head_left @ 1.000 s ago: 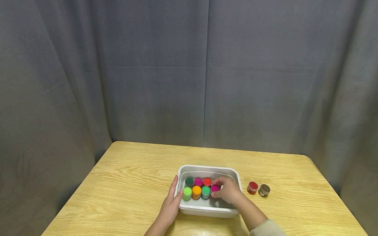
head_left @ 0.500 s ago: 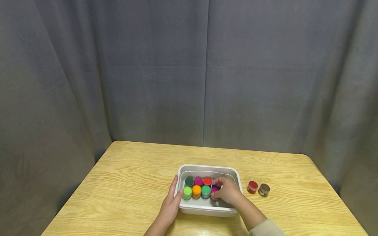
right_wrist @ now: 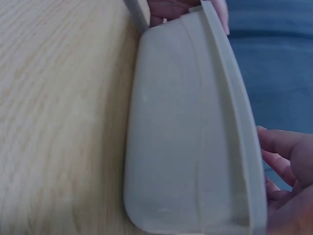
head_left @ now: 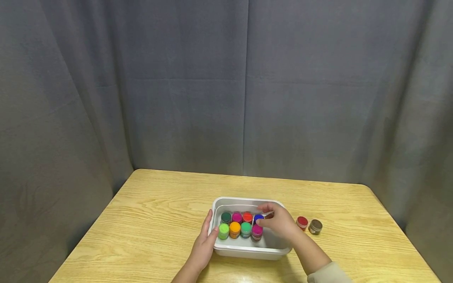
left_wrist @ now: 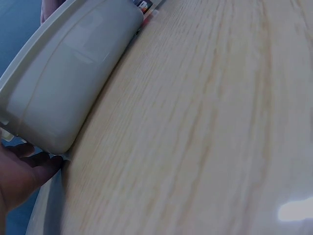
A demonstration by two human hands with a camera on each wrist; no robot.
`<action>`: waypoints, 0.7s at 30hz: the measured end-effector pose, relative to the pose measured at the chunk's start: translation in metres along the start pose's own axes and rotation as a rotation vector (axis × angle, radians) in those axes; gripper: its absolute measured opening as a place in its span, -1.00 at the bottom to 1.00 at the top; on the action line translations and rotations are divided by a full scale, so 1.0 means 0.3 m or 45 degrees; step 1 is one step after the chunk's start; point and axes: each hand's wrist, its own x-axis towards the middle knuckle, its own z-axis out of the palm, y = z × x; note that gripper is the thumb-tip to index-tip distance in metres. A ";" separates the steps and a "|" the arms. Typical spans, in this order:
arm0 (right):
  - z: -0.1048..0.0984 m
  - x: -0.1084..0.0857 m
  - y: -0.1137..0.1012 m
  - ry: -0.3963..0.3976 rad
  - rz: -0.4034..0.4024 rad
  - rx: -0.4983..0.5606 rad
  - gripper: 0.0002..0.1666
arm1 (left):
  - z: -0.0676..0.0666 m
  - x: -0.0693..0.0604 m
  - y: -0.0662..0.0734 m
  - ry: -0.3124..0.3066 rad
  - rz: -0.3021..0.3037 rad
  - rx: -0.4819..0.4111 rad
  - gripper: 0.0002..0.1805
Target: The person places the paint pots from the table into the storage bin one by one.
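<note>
A white plastic bin (head_left: 252, 251) stands on the table with several small paint jars in two rows. My left hand (head_left: 204, 245) grips its left side, thumb at the rim and fingers along the outer wall. Above the bin's right half hovers my right hand (head_left: 281, 224), fingers apart and holding nothing visible. Its thumb is close to the blue-lidded jar (head_left: 258, 218) at the right end of the back row. Directly in front of that stands a magenta-lidded jar (head_left: 257, 231). A green jar (head_left: 245, 229), orange jar (head_left: 235, 229) and lime jar (head_left: 223, 230) continue the front row.
To the right of the bin, a dark red jar (head_left: 302, 223) and a brown jar (head_left: 315, 226) stand on the wooden table (head_left: 159, 220). Grey curtains (head_left: 187, 98) hang behind and at both sides.
My right hand has let go of the magenta jar, now set in the front row, and has lifted slightly right. The blue jar has come into view. My left hand stays put.
</note>
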 end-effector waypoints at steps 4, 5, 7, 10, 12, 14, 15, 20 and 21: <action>-0.039 -0.008 -0.004 0.001 0.007 -0.008 -0.53 | 0.000 0.001 -0.002 -0.004 0.003 -0.008 -0.36; -0.048 -0.009 -0.001 0.000 0.000 -0.005 -0.52 | 0.000 0.001 -0.002 -0.006 0.004 -0.011 -0.36; -0.065 -0.012 0.003 0.008 -0.003 0.013 -0.52 | 0.000 0.003 -0.003 -0.006 0.004 -0.010 -0.36; -0.093 -0.018 0.016 0.020 -0.004 0.040 -0.51 | 0.000 0.004 -0.004 -0.005 0.003 -0.010 -0.36; -0.112 -0.023 0.025 0.037 0.006 0.057 -0.51 | 0.000 0.005 -0.005 -0.006 0.000 -0.010 -0.35; -0.133 -0.029 0.037 0.049 0.010 0.065 -0.50 | 0.000 0.005 -0.006 -0.008 -0.003 -0.015 -0.35; -0.144 -0.031 0.045 0.056 0.015 0.068 -0.48 | 0.000 0.005 -0.006 -0.010 -0.005 -0.016 -0.35; -0.202 -0.042 0.091 0.066 0.074 0.160 -0.41 | 0.000 0.004 -0.005 -0.010 -0.004 -0.019 -0.35; -0.212 -0.043 0.102 0.069 0.085 0.180 -0.41 | 0.000 0.004 -0.005 -0.011 -0.003 -0.019 -0.35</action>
